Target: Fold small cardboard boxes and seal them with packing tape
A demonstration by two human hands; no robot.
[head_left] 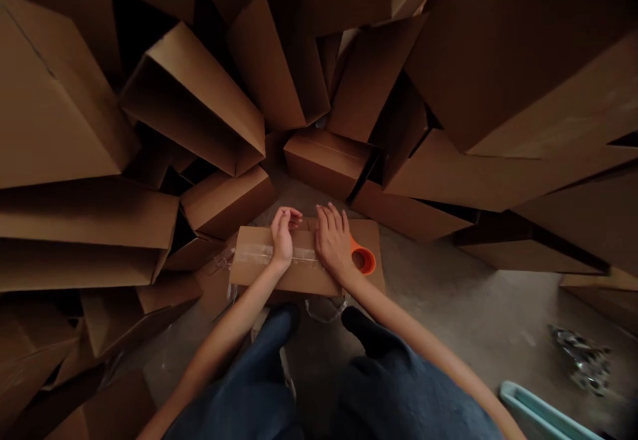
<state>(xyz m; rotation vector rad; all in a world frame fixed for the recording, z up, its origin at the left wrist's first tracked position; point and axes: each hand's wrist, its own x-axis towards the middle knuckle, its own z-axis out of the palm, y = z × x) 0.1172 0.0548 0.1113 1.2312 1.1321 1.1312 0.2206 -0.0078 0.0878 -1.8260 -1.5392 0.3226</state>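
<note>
A small cardboard box (259, 270) lies on the floor in front of my knees, with a strip of clear tape (249, 252) running along its top. My left hand (282, 237) rests on the box over the tape, fingers curled inward as in a pinch. My right hand (333, 240) lies flat on the box top beside it, fingers stretched out. An orange tape roll (363, 259) sits on the box just right of my right hand, partly hidden by it.
Piles of brown cardboard boxes (199, 101) tower around on the left, back and right. Bare concrete floor (448, 307) lies to the right. Crumpled clear plastic (581, 357) and a pale teal object (538, 413) sit at the lower right. A loose tape end (323, 308) hangs below the box.
</note>
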